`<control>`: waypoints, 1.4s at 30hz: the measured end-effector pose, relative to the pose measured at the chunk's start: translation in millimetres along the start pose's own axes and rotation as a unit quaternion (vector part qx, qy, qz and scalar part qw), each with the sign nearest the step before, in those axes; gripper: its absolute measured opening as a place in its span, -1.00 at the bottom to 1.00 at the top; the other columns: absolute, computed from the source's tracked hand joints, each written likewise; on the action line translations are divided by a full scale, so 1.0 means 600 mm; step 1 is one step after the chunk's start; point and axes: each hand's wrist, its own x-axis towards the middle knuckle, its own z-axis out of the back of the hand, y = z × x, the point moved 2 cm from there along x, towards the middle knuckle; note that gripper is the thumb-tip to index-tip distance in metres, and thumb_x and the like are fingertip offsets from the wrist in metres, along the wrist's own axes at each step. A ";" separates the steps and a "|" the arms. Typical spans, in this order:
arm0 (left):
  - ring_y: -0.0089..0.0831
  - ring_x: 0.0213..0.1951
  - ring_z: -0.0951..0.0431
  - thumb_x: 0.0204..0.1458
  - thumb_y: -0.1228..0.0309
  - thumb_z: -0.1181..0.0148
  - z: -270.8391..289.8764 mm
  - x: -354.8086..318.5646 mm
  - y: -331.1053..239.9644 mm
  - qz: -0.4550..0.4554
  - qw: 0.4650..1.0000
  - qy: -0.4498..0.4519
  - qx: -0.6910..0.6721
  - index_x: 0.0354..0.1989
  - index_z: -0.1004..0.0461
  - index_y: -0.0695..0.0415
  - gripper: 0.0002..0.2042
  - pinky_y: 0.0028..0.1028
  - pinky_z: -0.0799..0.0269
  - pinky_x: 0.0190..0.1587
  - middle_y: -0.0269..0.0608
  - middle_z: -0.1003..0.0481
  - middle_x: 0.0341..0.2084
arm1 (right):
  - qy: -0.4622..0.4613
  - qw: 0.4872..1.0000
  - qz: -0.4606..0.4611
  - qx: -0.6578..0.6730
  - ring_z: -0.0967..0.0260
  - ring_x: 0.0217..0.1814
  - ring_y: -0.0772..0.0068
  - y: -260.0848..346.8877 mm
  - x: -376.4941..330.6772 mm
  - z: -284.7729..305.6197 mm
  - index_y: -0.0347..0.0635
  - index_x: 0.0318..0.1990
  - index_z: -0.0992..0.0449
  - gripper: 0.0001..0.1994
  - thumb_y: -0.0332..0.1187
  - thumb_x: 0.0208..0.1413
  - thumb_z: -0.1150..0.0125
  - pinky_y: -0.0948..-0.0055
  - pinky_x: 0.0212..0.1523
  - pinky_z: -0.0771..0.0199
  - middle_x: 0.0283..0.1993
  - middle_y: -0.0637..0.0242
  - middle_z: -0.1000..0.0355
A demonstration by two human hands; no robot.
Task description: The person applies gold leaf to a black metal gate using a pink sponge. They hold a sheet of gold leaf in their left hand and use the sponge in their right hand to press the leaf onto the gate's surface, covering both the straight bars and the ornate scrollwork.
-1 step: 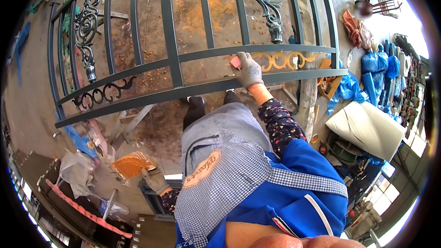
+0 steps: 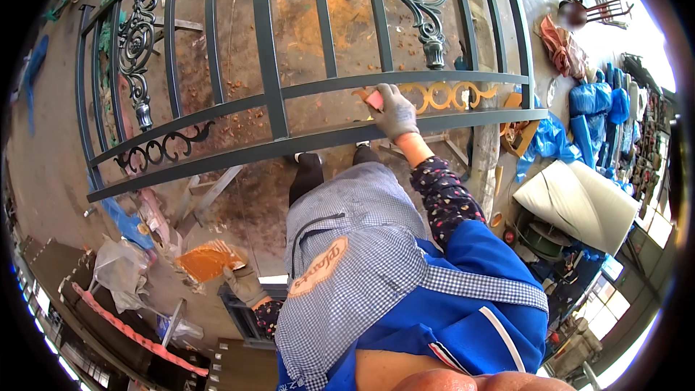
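Note:
A dark grey metal gate lies flat in front of me on trestles. My right hand, in a grey glove, presses a small pink pad against the gate's lower rail, at the left end of an orange-yellow scroll ornament. My left hand, also gloved, hangs low beside my hip and grips the edge of an orange sheet. A checked apron and blue top cover my body below.
White rolled material and blue plastic bags lie at the right. Clear plastic bags and a red-white strip sit at the lower left. A wooden trestle stands under the gate. The floor is dusty with rust.

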 end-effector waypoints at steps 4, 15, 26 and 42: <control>-0.29 0.22 -0.37 0.21 0.36 -0.19 -0.029 -0.013 0.017 -0.008 1.000 0.003 0.010 0.26 -0.33 0.22 -0.54 -0.25 -0.21 0.35 -0.14 -0.36 0.24 | -0.009 0.999 0.022 -0.025 -0.50 -0.11 -0.06 -0.042 -0.008 0.032 0.00 -0.01 -0.39 -0.59 -0.31 -0.05 -0.34 0.05 -0.16 -0.51 -0.03 0.14 -0.43; -0.33 0.09 -0.43 0.22 0.35 -0.19 -0.052 -0.054 0.075 -0.076 0.995 -0.026 0.058 0.16 -0.36 0.26 -0.61 -0.34 -0.33 0.22 -0.16 -0.46 0.10 | 0.023 0.998 0.046 -0.048 -0.50 -0.09 -0.03 -0.082 -0.012 0.048 0.01 -0.03 -0.40 -0.62 -0.34 -0.05 -0.32 0.05 -0.16 -0.51 -0.05 0.15 -0.43; -0.37 0.04 -0.45 0.20 0.30 -0.23 -0.053 -0.083 0.128 -0.061 0.993 -0.062 0.074 0.10 -0.41 0.22 -0.63 -0.37 -0.34 0.17 -0.21 -0.49 0.06 | -0.040 0.999 0.012 0.030 -0.49 -0.10 -0.06 -0.095 0.006 0.031 -0.04 -0.05 -0.38 -0.60 -0.25 -0.05 -0.35 0.07 -0.13 -0.50 -0.06 0.12 -0.44; -0.40 0.07 -0.42 0.21 0.35 -0.22 -0.039 -0.090 0.113 -0.033 0.997 -0.059 0.025 0.18 -0.37 0.19 -0.60 -0.41 -0.36 0.16 -0.21 -0.45 0.11 | -0.060 0.994 -0.078 0.054 -0.50 -0.12 -0.09 -0.073 0.034 0.003 -0.12 -0.06 -0.38 -0.51 -0.09 -0.06 -0.41 0.06 -0.17 -0.49 -0.15 0.08 -0.49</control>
